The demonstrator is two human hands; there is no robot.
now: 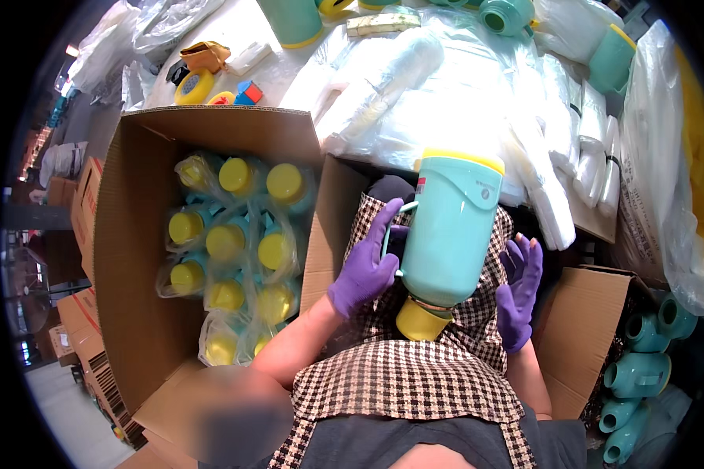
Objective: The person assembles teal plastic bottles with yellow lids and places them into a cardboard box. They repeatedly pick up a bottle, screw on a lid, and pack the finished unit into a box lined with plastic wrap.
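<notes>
A teal thermos jug (450,230) with a yellow rim lies over my lap, its yellow cap (422,319) pointing toward me. My left hand (368,262), in a purple glove, is closed at the jug's handle (391,238) on the left side; part of the grip is hidden. To the right of the jug, apart from it, my right hand (519,293) is open, its fingers raised. That purple glove leaves some fingertips bare. A checked apron (407,375) covers my lap and front.
At my left, an open carton (211,119) holds several bagged teal flasks with yellow caps (285,184). Ahead, a table bears clear plastic bags (461,94), yellow tape (194,87) and more teal jugs (291,19). Right of me stands another carton (587,336) beside several uncapped teal bodies (637,374).
</notes>
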